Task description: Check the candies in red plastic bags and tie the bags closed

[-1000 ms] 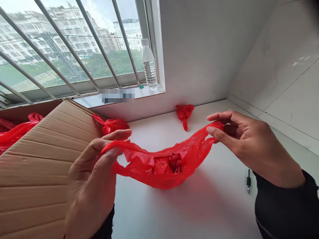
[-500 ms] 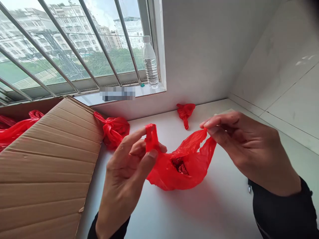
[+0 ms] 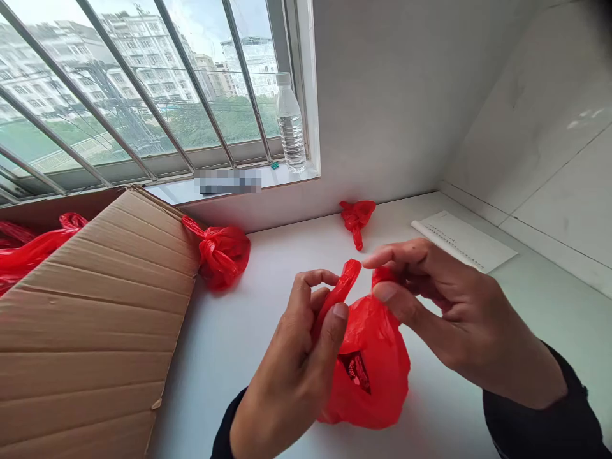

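Observation:
Between my hands hangs a red plastic bag (image 3: 382,376) over the white tabletop, its mouth partly gathered. Inside it a dark red printed packet (image 3: 357,371) shows through the opening. My left hand (image 3: 306,357) pinches one handle of the bag, which stands up as a twisted strip between thumb and fingers. Close beside it, my right hand (image 3: 430,299) is closed on the other handle, with thumb and bent fingers around the red plastic. The two hands are near each other but apart.
At left stands a cardboard box (image 3: 95,306) with red bags (image 3: 38,248) inside. A knotted red bag (image 3: 224,255) sits against it. Farther back lie a small knotted red bag (image 3: 357,223) and a notepad (image 3: 463,239). A water bottle (image 3: 291,127) stands on the windowsill (image 3: 176,191).
My left hand has moved right and my right hand slightly lower, bringing the two handles together. The bag has come nearer, and the notepad at the back right now shows.

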Available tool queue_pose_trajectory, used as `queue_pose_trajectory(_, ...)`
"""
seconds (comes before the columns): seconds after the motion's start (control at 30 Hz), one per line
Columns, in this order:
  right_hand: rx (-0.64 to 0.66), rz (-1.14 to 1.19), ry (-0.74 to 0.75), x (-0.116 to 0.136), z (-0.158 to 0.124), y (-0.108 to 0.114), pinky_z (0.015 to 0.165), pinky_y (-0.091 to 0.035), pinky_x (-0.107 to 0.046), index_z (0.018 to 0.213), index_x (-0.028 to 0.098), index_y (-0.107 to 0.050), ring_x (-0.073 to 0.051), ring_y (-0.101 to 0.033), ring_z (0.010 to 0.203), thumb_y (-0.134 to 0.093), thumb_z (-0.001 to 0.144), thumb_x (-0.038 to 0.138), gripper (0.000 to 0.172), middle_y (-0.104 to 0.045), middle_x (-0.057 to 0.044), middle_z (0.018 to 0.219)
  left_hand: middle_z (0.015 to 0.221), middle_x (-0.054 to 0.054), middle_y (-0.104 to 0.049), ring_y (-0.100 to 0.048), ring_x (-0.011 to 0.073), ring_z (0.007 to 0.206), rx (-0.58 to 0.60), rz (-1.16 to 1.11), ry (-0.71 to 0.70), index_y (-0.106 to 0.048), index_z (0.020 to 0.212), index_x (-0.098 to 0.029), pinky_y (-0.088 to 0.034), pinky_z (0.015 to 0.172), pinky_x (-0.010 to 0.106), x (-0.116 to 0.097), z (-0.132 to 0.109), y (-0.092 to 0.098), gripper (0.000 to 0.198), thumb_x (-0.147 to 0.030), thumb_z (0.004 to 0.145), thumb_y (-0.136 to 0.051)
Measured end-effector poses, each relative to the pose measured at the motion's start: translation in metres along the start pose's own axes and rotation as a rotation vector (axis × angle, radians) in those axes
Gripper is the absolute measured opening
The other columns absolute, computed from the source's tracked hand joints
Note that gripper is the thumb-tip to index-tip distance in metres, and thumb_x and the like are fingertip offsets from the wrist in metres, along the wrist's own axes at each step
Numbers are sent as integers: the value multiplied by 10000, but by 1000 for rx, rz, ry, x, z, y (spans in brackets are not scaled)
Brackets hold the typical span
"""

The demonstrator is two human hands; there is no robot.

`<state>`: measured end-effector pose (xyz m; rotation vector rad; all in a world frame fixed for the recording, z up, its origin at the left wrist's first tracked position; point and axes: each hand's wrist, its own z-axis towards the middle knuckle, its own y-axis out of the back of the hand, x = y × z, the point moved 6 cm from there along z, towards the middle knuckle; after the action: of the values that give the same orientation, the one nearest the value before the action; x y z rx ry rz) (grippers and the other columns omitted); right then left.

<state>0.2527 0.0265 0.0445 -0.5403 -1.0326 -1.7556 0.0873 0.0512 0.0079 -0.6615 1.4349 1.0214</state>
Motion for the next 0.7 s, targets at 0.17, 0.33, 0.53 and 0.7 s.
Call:
queue_pose_trajectory(0.17, 90, 38, 80, 7, -3, -13, 833, -576, -181, 1127, 288, -656, -96, -710, 899, -620, 973, 151, 209, -737, 53, 1055, 1041, 28, -634, -597, 177, 866, 137, 204, -74, -473, 1280, -305, -510, 810, 309, -3, -5, -18, 379, -256, 935, -622)
queue_pose_trajectory(0.33, 115, 15, 256, 17, -9, -20, 811, -545, -151, 1158, 254, -665, -64, -674, 871, -624, 952, 75, 276, -734, 68, 981, 754, -28, -556, -470, 119, 638, 163, 219, -2, -548, 902, -226, -402, 567, 244, 10, -3, -24, 53, -189, 936, -531)
queue_pose_trajectory(0.53, 80, -150, 143, 3, -4, -13, 1002, -529, -264, 1339, 347, -586, -155, -604, 1224, -616, 994, 253, 358, -637, 32, 1344, 658, -50, -417, -345, 90, 576, 53, 45, 3, -463, 744, -202, -320, 514, 241, 11, 3, -9, 367, -429, 1032, -476)
queue_pose_trajectory(0.7, 188, -194, -73, -18, 3, -14, 904, -549, -289, 1223, 334, -643, -172, -646, 1120, -574, 1015, 380, 225, -693, 23, 1203, 659, -51, -395, -343, 92, 576, 24, -64, 10, -545, 808, -210, -314, 517, 236, 11, 6, -3, 357, -473, 1036, -469)
